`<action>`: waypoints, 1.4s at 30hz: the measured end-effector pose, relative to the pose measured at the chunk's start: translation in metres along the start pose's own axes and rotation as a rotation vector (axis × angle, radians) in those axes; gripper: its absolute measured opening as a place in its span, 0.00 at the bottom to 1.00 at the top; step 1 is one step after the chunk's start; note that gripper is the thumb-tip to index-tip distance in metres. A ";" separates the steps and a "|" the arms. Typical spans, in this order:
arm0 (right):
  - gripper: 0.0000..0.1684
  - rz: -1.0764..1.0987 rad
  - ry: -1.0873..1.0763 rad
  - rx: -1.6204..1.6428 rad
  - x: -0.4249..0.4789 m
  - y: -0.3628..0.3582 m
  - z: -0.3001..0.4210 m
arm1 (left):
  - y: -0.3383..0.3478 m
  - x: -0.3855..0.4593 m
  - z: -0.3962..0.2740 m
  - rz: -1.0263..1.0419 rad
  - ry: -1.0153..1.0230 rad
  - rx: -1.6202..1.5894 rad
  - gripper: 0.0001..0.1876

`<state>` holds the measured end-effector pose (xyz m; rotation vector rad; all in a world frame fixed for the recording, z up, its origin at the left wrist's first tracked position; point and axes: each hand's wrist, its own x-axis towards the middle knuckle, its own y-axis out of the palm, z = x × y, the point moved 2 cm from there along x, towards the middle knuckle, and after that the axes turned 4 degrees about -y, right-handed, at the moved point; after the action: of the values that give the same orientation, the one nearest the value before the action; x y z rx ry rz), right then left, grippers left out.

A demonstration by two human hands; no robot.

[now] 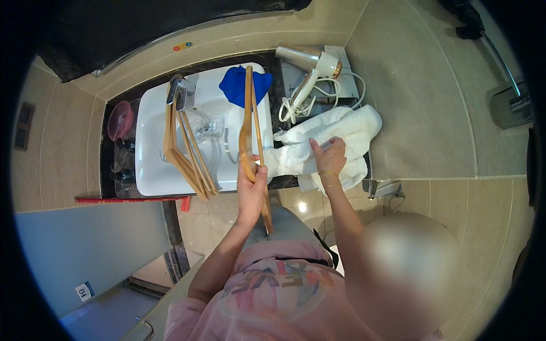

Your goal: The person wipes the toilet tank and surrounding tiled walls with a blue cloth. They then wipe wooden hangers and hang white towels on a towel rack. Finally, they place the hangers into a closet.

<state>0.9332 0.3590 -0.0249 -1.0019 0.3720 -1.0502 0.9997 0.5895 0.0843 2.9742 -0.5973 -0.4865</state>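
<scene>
A wooden clothes hanger (246,128) is gripped in my left hand (251,187), its bar and arm standing roughly upright in the picture over the right side of the sink. A white towel (352,128) lies bunched on the counter to the right. Curled into its folds are the fingers of my right hand (330,158). One end of the towel reaches across to the hanger beside my left hand. Behind the hanger's upper end, a blue cloth (234,87) is draped at the sink's back right corner. Several more wooden hangers (183,166) lean together in the sink, below the faucet.
The white sink (149,170) has a chrome faucet (179,91), and a clear glass or plastic cup (215,124) lies in it. A hair dryer (313,64) with a looped cord rests behind the towel. At the far left is a pink dish (120,120) near small dark bottles (124,174).
</scene>
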 end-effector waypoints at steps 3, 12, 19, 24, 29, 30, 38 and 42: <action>0.27 0.051 0.014 -0.015 0.007 0.009 -0.014 | 0.009 0.001 0.005 0.002 0.061 0.031 0.13; 0.15 -0.267 0.130 0.929 0.006 -0.072 -0.042 | -0.006 -0.010 0.008 0.005 0.046 0.033 0.13; 0.22 -0.317 0.189 1.606 0.001 -0.224 0.031 | -0.017 -0.036 0.000 0.113 0.020 -0.061 0.11; 0.23 -0.283 0.009 1.706 -0.023 -0.281 0.069 | -0.044 -0.057 0.011 0.186 0.086 -0.067 0.11; 0.17 -0.476 -0.236 1.168 -0.050 -0.301 0.067 | -0.071 -0.094 0.008 0.220 0.076 -0.083 0.11; 0.17 -0.474 -0.260 1.166 -0.065 -0.307 0.075 | -0.080 -0.101 0.011 0.215 0.070 -0.102 0.11; 0.17 -0.301 -0.250 1.382 -0.169 -0.310 0.119 | -0.136 -0.150 0.001 0.345 0.039 -0.172 0.11; 0.17 -0.188 -0.181 1.507 -0.215 -0.298 0.137 | -0.144 -0.186 -0.029 0.396 -0.058 -0.113 0.17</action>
<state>0.7596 0.5735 0.2543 0.2507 -0.6455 -1.0349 0.8993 0.7947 0.1476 2.6449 -1.0930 -0.5483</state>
